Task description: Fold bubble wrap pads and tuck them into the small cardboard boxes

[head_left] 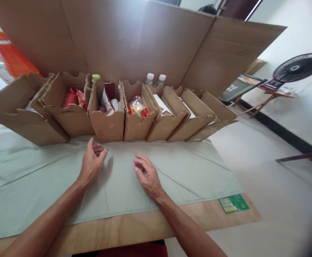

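My left hand (92, 160) is over the pale green cloth (121, 189), fingers apart and holding nothing, just in front of the cardboard box (106, 126) with a pouch (106, 103) in it. My right hand (147, 176) hovers over the same cloth with curled, parted fingers and nothing between them. The nearest box to it is another cardboard box (136, 128), which contains a clear and red food packet (137, 106). Further left, one box (77, 119) has red packets (74, 98) inside. Boxes toward the right hold white flat items (161, 104), partly hidden by the walls.
A tall cardboard panel (140, 43) stands behind the row. Two white-capped bottles (150, 77) and a green cap (95, 77) show behind the boxes. Orange items (16, 59) are at far left. A green card (233, 203) lies at the table's right edge; a fan (295, 69) stands beyond.
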`<state>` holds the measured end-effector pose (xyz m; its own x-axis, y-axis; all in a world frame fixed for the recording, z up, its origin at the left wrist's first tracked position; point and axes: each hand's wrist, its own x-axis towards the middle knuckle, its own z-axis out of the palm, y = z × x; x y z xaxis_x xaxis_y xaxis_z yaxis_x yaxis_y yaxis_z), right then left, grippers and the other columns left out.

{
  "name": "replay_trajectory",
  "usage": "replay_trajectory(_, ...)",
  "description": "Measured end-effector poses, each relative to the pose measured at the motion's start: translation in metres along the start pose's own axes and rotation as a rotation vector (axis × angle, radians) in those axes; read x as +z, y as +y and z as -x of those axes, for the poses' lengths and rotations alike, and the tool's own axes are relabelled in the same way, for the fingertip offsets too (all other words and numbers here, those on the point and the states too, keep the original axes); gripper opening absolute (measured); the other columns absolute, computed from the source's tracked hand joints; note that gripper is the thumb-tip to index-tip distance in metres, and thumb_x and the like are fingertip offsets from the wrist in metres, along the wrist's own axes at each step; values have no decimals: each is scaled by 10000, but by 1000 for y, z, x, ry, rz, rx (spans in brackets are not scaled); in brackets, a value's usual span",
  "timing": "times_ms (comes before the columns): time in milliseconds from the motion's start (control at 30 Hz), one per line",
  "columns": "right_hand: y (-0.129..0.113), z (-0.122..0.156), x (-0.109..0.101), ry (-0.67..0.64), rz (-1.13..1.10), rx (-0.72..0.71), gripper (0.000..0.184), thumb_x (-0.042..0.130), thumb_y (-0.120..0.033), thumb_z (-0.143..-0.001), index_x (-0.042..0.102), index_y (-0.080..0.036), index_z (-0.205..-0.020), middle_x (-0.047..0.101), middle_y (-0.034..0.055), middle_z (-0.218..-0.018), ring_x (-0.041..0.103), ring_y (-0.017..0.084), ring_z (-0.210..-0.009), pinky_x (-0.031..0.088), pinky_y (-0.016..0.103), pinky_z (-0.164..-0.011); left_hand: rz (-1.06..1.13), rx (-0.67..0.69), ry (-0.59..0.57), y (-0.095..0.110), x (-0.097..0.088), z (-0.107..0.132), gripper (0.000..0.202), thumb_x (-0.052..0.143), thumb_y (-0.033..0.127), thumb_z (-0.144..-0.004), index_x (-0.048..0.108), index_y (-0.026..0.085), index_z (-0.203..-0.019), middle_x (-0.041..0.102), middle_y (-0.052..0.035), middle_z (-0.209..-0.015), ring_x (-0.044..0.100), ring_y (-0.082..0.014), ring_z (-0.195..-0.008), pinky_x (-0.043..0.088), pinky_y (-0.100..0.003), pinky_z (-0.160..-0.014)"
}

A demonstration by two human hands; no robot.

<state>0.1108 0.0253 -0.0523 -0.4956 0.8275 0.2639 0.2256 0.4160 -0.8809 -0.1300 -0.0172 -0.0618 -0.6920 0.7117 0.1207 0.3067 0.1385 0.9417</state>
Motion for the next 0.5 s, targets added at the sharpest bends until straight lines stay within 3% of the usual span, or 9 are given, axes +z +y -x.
replay_trajectory(167, -3, -7, 0, -51, -33, -28, 184, 578, -188, -907, 748, -199, -976, 775, 110, -1100, 737, 191, -937, 601, 310, -790, 36, 60, -93, -17, 3, 31, 682, 635, 393, -864, 457, 179, -1486, 640, -178, -1325, 652, -276, -1209, 497, -532, -1106)
replay_trajectory(267, -28, -3, -9, -108, -156, -37, 153, 616, -217, -931, 758, -223, -989, 789, 58, -942, 725, 171, -814, 589, 309, -763, -26, 128, -201, -16, -3, 41, 541, 597, 344, -886, 561, 177, -1400, 652, -173, -1332, 659, -280, -1202, 508, -534, -1092)
replay_trajectory(400, -81, 22, -47, -404, -389, -150, 183, 594, -384, -1016, 748, -307, -1078, 748, 4, -765, 677, 147, -641, 565, 284, -641, -30, 213, -284, -9, -16, 65, 354, 618, 278, -830, 727, 209, -1161, 730, -118, -1208, 681, -261, -1163, 530, -475, -1077)
replay_trajectory(500, -101, 37, -72, -559, -327, -268, 379, 519, -554, -1028, 731, -361, -780, 585, -23, -515, 602, 133, -503, 511, 246, -539, -1, 261, -379, -3, -26, 86, 315, 600, 237, -832, 756, 217, -1104, 762, -107, -1152, 691, -252, -1149, 547, -462, -1054)
